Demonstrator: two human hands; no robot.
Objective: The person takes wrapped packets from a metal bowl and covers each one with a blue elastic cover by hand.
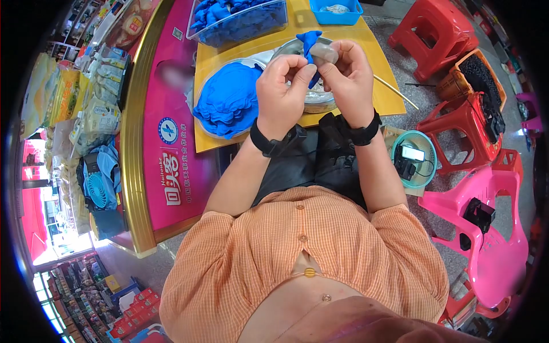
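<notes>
My left hand [284,86] pinches a bright blue fabric piece [309,41] between thumb and fingertips. Its gathered top sticks up above the fingers, and its lower end hangs between both hands. On the other side, my right hand [347,74] is closed with its fingertips around a greyish, translucent piece [324,54] that lies against the blue fabric. Below both hands is a round metal bowl [320,107] with pale contents, partly covered by them. A heap of blue fabric pieces [227,98] fills a shallow tray close to my left hand.
A yellow board [380,63] carries the containers, including a clear bin [251,27] of blue pieces and a blue basket [337,17]. A thin stick [397,92] juts past its right edge. Red stools [437,31], a pink chair [503,228] and a teal basket [433,151] stand right; a magenta counter panel [166,108] is left.
</notes>
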